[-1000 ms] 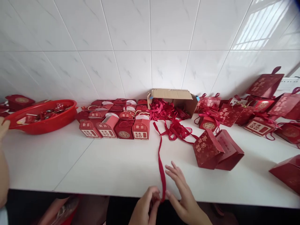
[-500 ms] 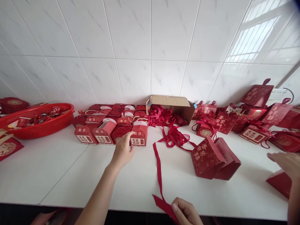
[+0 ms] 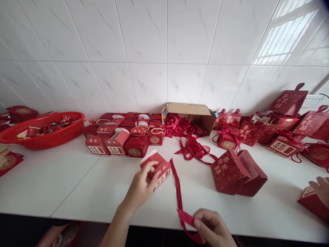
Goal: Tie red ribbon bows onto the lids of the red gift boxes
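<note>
Head: ribbon [image 3: 185, 217] between right fingers [image 3: 205, 214].

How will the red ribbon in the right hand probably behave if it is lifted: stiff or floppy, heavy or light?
The red ribbon is probably floppy, since it curves loosely over the white table and bends back to the right hand. It should be light, being a thin, narrow strip. Its slight sheen suggests it might slip a little.

One held ribbon [image 3: 178, 188], one basin [image 3: 60, 135]
</note>
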Available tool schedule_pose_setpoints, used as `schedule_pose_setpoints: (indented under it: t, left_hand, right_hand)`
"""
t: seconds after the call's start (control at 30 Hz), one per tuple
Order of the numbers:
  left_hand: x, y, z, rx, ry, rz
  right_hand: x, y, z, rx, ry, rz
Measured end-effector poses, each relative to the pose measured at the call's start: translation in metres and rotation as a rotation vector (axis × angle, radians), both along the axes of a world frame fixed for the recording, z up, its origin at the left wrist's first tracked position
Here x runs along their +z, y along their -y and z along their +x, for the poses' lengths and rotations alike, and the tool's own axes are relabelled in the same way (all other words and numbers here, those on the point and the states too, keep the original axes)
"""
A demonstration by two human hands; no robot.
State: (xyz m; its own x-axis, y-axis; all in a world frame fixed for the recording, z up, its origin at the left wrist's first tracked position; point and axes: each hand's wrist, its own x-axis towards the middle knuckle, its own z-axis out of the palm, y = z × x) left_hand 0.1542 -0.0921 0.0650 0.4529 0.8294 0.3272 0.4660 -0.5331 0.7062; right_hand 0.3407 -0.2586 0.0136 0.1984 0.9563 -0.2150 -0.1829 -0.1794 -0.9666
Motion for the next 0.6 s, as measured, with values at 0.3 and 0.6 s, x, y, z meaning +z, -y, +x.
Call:
schedule_pose_setpoints:
  t: [0.3,0.6]
  left_hand:
    - [0.008,0.055,0.007,-0.125,0.111,-0.244]
    - [0.010,0.058,0.009,-0.109,0.132,-0.302]
  right_hand:
    - [0.016,-0.042,-0.024,-0.131,-0.123,0.127]
    - [0.019,-0.046,-0.019,-0.195,-0.081,0.162]
